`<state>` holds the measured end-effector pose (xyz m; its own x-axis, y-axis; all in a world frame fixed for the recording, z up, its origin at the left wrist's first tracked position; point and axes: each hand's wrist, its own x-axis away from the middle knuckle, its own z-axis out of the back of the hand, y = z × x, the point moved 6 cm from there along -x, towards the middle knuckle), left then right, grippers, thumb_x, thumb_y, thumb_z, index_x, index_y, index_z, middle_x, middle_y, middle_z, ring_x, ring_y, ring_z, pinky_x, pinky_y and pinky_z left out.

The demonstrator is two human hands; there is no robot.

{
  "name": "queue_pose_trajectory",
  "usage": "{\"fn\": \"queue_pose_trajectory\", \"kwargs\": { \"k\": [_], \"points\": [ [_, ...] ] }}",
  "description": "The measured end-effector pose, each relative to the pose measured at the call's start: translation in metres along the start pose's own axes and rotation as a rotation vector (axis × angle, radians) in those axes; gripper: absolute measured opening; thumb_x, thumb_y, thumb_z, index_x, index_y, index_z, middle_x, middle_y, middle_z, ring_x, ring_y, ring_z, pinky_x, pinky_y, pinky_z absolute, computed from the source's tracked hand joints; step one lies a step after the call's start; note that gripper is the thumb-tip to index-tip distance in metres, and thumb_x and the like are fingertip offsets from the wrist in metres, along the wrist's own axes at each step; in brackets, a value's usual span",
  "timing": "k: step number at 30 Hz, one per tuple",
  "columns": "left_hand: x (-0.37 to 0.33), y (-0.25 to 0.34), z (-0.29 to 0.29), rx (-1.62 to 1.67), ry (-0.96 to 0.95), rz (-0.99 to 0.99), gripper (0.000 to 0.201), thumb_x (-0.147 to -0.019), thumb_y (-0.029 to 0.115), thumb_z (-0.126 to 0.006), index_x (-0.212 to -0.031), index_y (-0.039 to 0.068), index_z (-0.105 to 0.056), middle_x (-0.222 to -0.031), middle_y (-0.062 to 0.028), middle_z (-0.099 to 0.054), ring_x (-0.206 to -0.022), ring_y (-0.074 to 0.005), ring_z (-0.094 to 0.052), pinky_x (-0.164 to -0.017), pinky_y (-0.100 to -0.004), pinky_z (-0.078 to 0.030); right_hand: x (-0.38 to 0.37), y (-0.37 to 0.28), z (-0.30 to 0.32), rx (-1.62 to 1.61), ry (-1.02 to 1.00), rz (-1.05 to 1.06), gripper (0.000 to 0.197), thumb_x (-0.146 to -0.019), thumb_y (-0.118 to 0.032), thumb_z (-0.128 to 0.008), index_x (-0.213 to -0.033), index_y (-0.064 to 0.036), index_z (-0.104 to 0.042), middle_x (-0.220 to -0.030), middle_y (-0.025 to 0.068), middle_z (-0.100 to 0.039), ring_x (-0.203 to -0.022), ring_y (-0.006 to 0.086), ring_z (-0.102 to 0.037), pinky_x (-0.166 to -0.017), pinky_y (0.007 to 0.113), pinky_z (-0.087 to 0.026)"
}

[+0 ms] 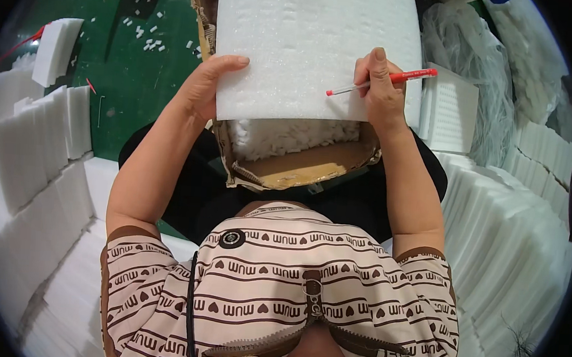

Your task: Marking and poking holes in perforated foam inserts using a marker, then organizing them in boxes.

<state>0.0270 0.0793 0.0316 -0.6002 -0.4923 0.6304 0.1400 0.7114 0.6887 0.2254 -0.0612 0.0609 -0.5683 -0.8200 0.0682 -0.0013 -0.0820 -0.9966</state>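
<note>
A white foam sheet [293, 54] lies across an open cardboard box [313, 169] in front of me. My left hand [210, 82] grips its left edge, thumb on top and fingers out of sight underneath. At the right edge, my right hand [384, 93] is closed round a red pen [413, 75], whose clear barrel and red tip point left over the foam. This hand also holds the sheet's edge, thumb raised. Small white foam bits [282, 139] fill the box part that shows below the sheet.
Stacked white foam sheets stand at the left [26, 149] and the right [493, 224]. Crumpled clear plastic [465, 32] lies at the upper right beside a foam block [450, 110]. Foam scraps [151, 44] are scattered over the green floor [123, 116].
</note>
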Motion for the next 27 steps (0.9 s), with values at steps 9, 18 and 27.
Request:
{"fn": "queue_pose_trajectory", "kwargs": {
  "k": [9, 18, 27],
  "points": [
    [-0.019, -0.02, 0.007, -0.001, 0.015, 0.061, 0.061, -0.07, 0.02, -0.066, -0.119, -0.011, -0.046, -0.112, -0.0324, -0.051, -0.102, -0.0407, -0.051, -0.088, -0.0483, -0.042, 0.002, 0.003, -0.017, 0.322, -0.136, 0.331, 0.03, -0.088, -0.011, -0.044, -0.058, -0.0074, -0.044, -0.054, 0.0012, -0.041, -0.049, 0.0128, -0.034, -0.048, 0.025, -0.029],
    [-0.009, -0.018, 0.003, 0.0, -0.006, 0.048, 0.058, -0.071, 0.019, -0.065, -0.117, -0.01, -0.047, -0.109, -0.0318, -0.053, -0.098, -0.0399, -0.054, -0.086, -0.0468, -0.044, 0.014, 0.0, -0.027, 0.416, -0.303, 0.509, 0.024, -0.081, 0.0, -0.045, -0.059, -0.0058, -0.039, -0.055, 0.0027, -0.04, -0.047, 0.0164, -0.03, -0.045, 0.028, -0.028],
    [-0.002, -0.011, -0.001, -0.02, -0.016, -0.008, 0.058, -0.072, 0.019, -0.064, -0.118, -0.011, -0.047, -0.108, -0.0312, -0.054, -0.098, -0.0397, -0.055, -0.085, -0.0461, -0.045, 0.026, -0.012, -0.028, 0.624, -0.109, 0.606, 0.035, -0.087, -0.005, -0.049, -0.054, -0.0071, -0.039, -0.051, 0.0007, -0.038, -0.044, 0.0159, -0.029, -0.042, 0.027, -0.027]
  ]
}}
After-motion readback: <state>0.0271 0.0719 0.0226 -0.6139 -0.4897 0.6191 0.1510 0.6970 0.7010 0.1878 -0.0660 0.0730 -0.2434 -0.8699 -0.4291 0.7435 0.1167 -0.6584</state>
